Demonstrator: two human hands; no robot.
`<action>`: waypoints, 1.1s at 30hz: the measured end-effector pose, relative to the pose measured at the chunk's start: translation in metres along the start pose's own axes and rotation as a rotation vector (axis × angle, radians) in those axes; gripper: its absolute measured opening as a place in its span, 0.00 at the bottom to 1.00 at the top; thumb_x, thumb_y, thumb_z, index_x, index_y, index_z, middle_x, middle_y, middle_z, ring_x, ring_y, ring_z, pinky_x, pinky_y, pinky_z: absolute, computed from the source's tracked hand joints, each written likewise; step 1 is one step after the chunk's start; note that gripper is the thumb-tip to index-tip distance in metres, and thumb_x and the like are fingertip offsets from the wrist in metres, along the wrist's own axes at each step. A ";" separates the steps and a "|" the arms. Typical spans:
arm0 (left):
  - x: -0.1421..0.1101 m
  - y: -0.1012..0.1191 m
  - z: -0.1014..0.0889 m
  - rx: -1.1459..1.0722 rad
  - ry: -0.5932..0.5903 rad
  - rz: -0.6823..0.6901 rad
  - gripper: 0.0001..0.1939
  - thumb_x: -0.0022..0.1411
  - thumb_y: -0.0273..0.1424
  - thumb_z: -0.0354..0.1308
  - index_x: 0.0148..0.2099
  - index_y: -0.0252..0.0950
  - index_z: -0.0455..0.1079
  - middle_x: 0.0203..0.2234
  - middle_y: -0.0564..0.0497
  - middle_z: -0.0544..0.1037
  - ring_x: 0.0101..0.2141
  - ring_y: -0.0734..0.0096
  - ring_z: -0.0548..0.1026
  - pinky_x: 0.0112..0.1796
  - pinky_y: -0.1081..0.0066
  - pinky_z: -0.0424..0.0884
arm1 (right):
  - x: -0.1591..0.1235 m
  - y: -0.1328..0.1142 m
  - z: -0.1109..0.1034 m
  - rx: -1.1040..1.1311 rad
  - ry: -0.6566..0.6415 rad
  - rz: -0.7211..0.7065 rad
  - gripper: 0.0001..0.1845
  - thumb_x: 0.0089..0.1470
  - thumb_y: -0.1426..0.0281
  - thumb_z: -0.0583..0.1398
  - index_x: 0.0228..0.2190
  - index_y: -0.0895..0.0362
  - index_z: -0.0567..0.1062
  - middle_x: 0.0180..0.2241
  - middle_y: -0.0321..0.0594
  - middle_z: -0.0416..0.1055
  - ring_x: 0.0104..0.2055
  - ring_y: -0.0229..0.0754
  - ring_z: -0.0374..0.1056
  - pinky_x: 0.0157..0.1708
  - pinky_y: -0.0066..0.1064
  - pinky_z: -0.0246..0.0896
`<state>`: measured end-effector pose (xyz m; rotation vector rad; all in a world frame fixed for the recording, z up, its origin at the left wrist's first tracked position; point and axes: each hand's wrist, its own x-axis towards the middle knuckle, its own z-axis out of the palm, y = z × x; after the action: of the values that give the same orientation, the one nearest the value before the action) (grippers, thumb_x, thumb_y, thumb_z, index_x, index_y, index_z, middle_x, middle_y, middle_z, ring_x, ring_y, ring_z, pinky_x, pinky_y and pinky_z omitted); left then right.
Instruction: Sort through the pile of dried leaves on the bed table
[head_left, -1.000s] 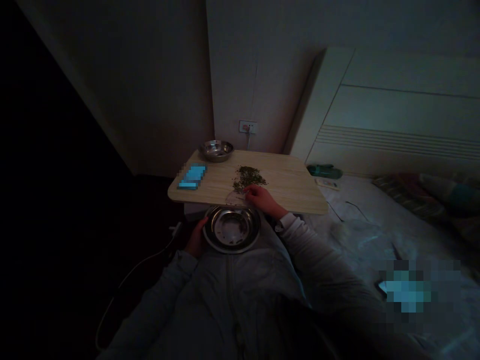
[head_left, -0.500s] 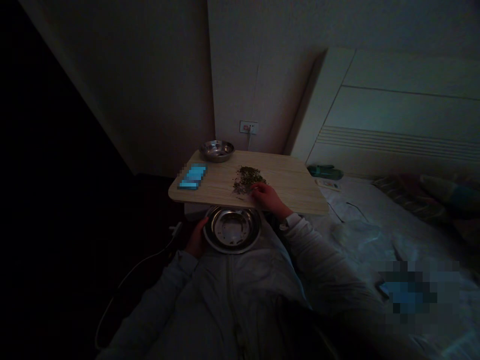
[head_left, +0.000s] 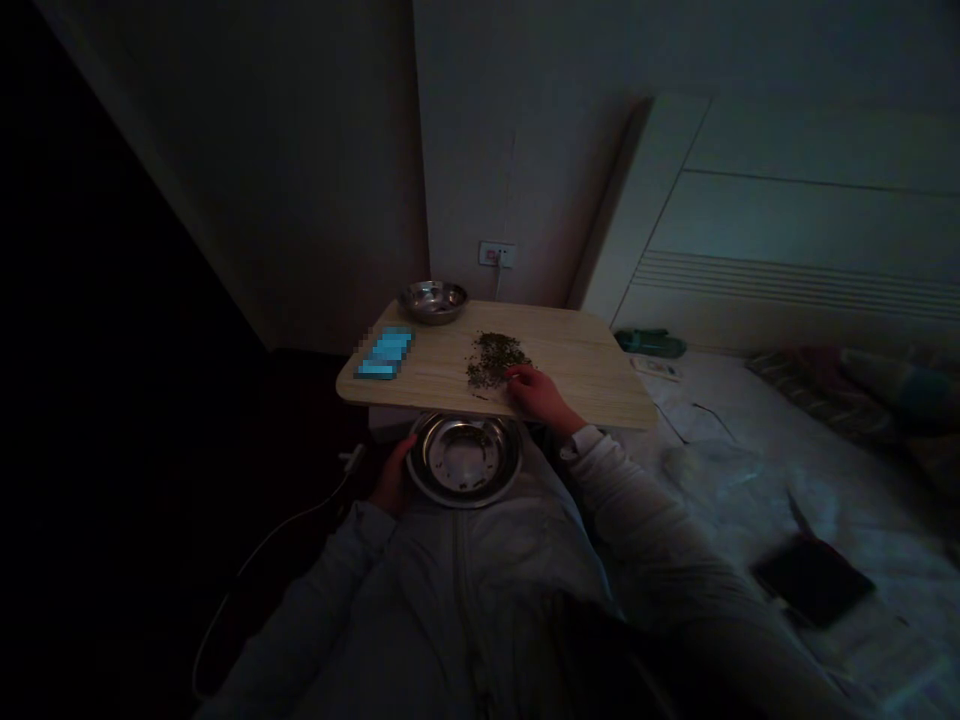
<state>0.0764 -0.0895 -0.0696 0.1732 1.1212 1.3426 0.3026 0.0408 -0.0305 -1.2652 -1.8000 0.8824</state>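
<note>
My left hand (head_left: 391,478) grips the left rim of a shiny metal bowl (head_left: 463,497), held at my lap below the table's front edge. A few dark bits lie inside that bowl. On the small wooden table (head_left: 589,365), a loose pile of small dark-green dried pieces (head_left: 496,352) is spread out. My right hand (head_left: 538,393) rests at the pile's near right side, its fingers curled and pinched together. Whatever sits between those fingertips is too small and dim to make out.
A second metal bowl (head_left: 433,302) stands at the table's back left, behind a blurred-out phone (head_left: 385,353). To the right is a bed with a dark flat tablet-like object (head_left: 814,580) and a green bottle-like item (head_left: 651,343). A white cable (head_left: 247,562) hangs at left.
My right hand has shifted very slightly right at the pile's edge. The lit screen on the bed has gone dark. My left hand and the bowl stay in place.
</note>
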 end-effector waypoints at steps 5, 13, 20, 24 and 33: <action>0.002 -0.001 -0.003 -0.007 -0.029 0.027 0.11 0.58 0.31 0.59 0.40 0.34 0.80 0.32 0.46 0.86 0.46 0.55 0.81 0.52 0.61 0.73 | 0.002 0.002 -0.004 -0.019 0.039 0.022 0.13 0.47 0.69 0.57 0.36 0.57 0.77 0.26 0.36 0.74 0.28 0.39 0.65 0.34 0.31 0.62; 0.001 -0.001 0.000 0.005 -0.011 0.030 0.07 0.56 0.30 0.60 0.31 0.35 0.79 0.29 0.46 0.85 0.45 0.54 0.82 0.51 0.63 0.74 | -0.001 0.009 -0.015 -0.037 0.064 0.047 0.14 0.46 0.70 0.56 0.35 0.57 0.77 0.22 0.32 0.71 0.25 0.36 0.63 0.30 0.28 0.59; 0.008 -0.003 -0.007 0.011 -0.009 0.026 0.08 0.59 0.31 0.58 0.32 0.35 0.78 0.27 0.47 0.84 0.43 0.58 0.82 0.50 0.65 0.74 | -0.004 0.004 -0.015 -0.076 0.066 0.073 0.15 0.44 0.72 0.56 0.35 0.58 0.78 0.22 0.33 0.71 0.26 0.38 0.64 0.30 0.28 0.59; 0.011 -0.004 -0.009 0.009 -0.022 0.033 0.08 0.57 0.32 0.61 0.37 0.35 0.79 0.29 0.47 0.85 0.43 0.56 0.82 0.50 0.62 0.74 | -0.006 0.001 -0.014 -0.082 0.034 0.068 0.16 0.45 0.72 0.56 0.36 0.58 0.78 0.23 0.33 0.71 0.26 0.38 0.64 0.30 0.28 0.58; -0.001 0.000 0.001 0.002 0.014 0.045 0.12 0.61 0.28 0.54 0.31 0.35 0.79 0.26 0.47 0.84 0.40 0.60 0.82 0.49 0.65 0.74 | -0.006 0.005 -0.015 -0.038 0.028 0.023 0.14 0.44 0.71 0.55 0.34 0.57 0.77 0.20 0.31 0.68 0.24 0.36 0.61 0.27 0.27 0.56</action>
<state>0.0777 -0.0894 -0.0687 0.1908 1.1363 1.3844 0.3195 0.0379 -0.0291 -1.3182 -1.7915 0.8426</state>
